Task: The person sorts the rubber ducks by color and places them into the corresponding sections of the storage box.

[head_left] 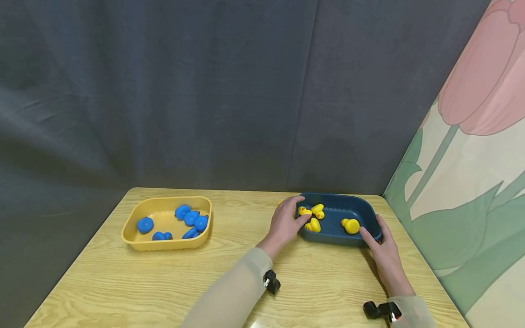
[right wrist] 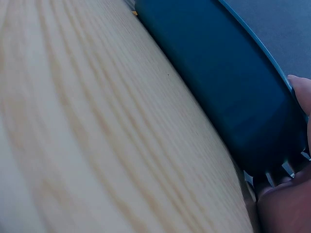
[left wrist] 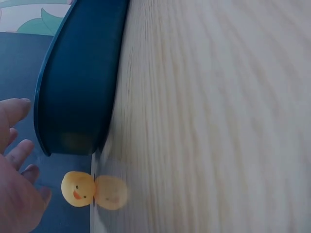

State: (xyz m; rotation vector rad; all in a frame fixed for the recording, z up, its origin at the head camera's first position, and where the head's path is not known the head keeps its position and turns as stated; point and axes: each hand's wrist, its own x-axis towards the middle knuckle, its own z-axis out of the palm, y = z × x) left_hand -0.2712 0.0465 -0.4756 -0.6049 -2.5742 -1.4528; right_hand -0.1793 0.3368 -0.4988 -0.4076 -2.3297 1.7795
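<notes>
A dark blue plastic bin (head_left: 336,239) stands at the table's back right, with several small yellow rubber ducks (head_left: 317,209) in it. My right hand (head_left: 387,255) grips its right end, thumb at the rim and fingers along the outer wall, as the right wrist view also shows. Over the left end hovers my left hand (head_left: 285,223), fingers spread and thumb above the ducks there; in the left wrist view its fingers are apart from the bin wall. One more duck (left wrist: 77,189) stands on the table just outside the bin's left end, mostly hidden by the left hand in the head view.
A yellow bin (head_left: 164,246) with several blue rubber ducks (head_left: 145,225) stands at the back left of the wooden table (head_left: 246,218). A dark grey curtain (head_left: 205,91) hangs behind the table. A flower-patterned wall (head_left: 471,205) borders the right side.
</notes>
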